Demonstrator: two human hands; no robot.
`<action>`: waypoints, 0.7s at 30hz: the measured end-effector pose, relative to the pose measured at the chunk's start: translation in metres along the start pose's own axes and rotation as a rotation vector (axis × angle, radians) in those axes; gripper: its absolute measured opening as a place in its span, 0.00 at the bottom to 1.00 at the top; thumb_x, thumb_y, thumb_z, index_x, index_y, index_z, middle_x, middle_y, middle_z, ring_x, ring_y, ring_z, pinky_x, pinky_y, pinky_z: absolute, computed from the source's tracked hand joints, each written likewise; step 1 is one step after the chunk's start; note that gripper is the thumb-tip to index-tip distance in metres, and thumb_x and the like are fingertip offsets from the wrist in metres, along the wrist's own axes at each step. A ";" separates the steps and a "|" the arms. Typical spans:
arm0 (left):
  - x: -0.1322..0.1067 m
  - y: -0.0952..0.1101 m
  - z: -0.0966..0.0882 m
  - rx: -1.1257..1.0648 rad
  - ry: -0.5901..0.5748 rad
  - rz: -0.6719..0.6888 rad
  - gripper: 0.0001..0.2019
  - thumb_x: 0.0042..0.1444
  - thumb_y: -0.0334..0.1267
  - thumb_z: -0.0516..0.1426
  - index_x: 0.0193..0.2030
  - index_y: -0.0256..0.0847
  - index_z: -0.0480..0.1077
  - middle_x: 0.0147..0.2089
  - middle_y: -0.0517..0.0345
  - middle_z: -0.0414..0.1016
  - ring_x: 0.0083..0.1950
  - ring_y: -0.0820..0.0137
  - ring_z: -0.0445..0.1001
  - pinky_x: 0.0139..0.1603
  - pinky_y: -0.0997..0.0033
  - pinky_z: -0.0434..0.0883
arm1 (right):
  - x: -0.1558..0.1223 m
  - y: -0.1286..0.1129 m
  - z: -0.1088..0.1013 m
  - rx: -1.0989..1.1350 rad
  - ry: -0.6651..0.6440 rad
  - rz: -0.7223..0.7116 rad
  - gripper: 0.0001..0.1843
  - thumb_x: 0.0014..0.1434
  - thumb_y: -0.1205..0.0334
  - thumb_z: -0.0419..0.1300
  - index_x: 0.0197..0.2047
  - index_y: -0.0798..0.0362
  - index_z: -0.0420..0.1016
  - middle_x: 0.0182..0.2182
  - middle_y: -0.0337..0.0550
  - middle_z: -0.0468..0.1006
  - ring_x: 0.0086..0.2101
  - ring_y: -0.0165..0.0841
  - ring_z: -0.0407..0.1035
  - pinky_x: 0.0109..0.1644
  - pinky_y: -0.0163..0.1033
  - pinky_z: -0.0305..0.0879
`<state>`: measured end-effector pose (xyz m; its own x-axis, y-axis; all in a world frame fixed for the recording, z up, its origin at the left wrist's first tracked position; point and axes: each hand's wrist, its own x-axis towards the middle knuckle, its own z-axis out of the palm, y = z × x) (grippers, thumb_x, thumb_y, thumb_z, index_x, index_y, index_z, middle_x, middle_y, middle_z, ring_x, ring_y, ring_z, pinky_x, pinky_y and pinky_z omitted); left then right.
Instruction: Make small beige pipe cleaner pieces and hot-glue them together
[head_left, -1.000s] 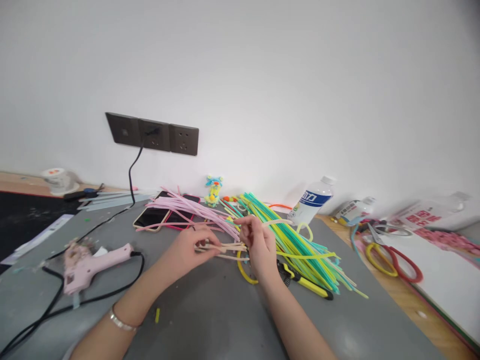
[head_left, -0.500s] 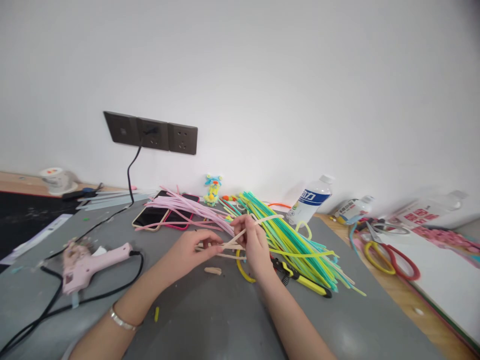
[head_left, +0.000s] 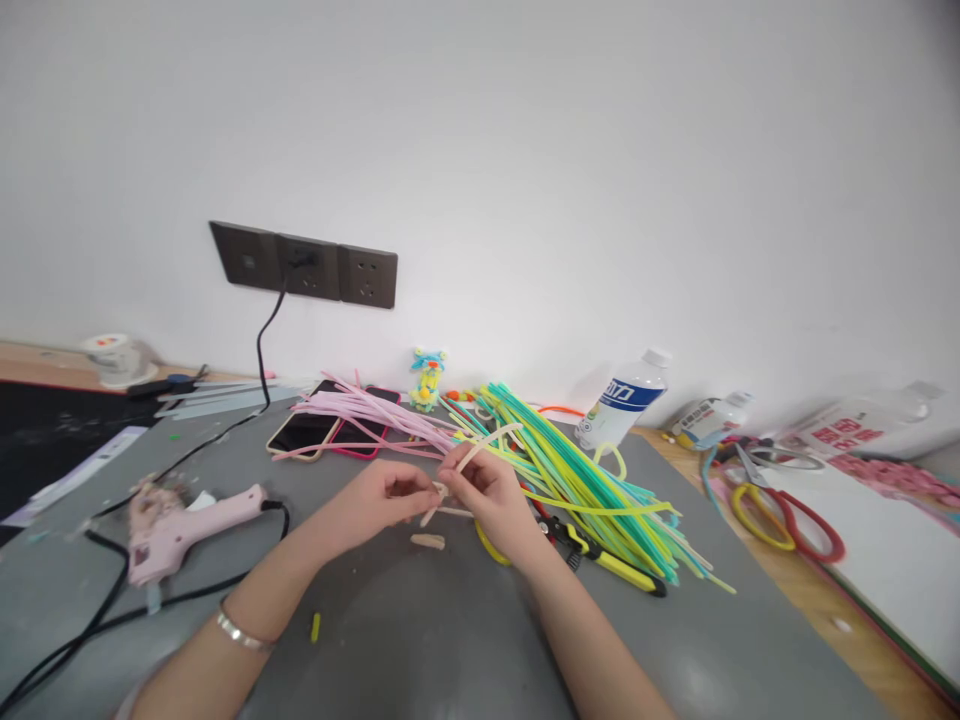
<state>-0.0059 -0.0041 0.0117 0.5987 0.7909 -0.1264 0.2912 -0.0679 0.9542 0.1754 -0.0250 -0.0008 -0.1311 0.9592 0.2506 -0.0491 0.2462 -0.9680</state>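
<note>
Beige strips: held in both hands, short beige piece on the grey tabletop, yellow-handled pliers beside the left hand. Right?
No: in the head view, the yellow-handled pliers lie beside the right hand, not the left hand. The beige strips are in both hands, and the short beige piece is on the grey tabletop.

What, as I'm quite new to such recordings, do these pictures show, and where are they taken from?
No machine here: these are a person's bare hands, seen by one camera worn on the head, looking forward and down. The left hand and right hand hold beige stems in their fingers. On the grey table lie a glue gun, phones, pink stems, green and yellow stems and pliers. A bottle is towards the wall.
</note>
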 end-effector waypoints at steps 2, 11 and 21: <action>0.001 -0.003 -0.002 0.204 0.067 0.018 0.13 0.57 0.46 0.59 0.31 0.37 0.75 0.27 0.61 0.72 0.29 0.72 0.64 0.30 0.73 0.59 | 0.002 0.002 -0.001 0.027 0.123 -0.010 0.15 0.57 0.49 0.66 0.30 0.51 0.71 0.22 0.33 0.67 0.21 0.28 0.61 0.26 0.34 0.58; -0.001 -0.012 0.007 0.557 -0.134 0.083 0.05 0.51 0.38 0.65 0.33 0.40 0.77 0.36 0.56 0.76 0.44 0.63 0.72 0.43 0.70 0.66 | 0.007 0.009 -0.009 0.242 0.400 0.015 0.15 0.52 0.51 0.69 0.33 0.51 0.71 0.24 0.35 0.73 0.27 0.31 0.68 0.35 0.37 0.66; 0.002 -0.002 0.004 0.326 0.177 0.247 0.04 0.59 0.36 0.56 0.34 0.40 0.71 0.32 0.60 0.75 0.32 0.71 0.70 0.34 0.74 0.64 | 0.003 -0.004 0.000 0.300 0.303 0.043 0.14 0.50 0.53 0.71 0.33 0.50 0.72 0.21 0.34 0.72 0.24 0.30 0.67 0.31 0.35 0.64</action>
<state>-0.0020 -0.0048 0.0088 0.5514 0.8169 0.1694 0.3930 -0.4335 0.8110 0.1750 -0.0229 0.0038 0.1553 0.9762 0.1511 -0.3413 0.1965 -0.9192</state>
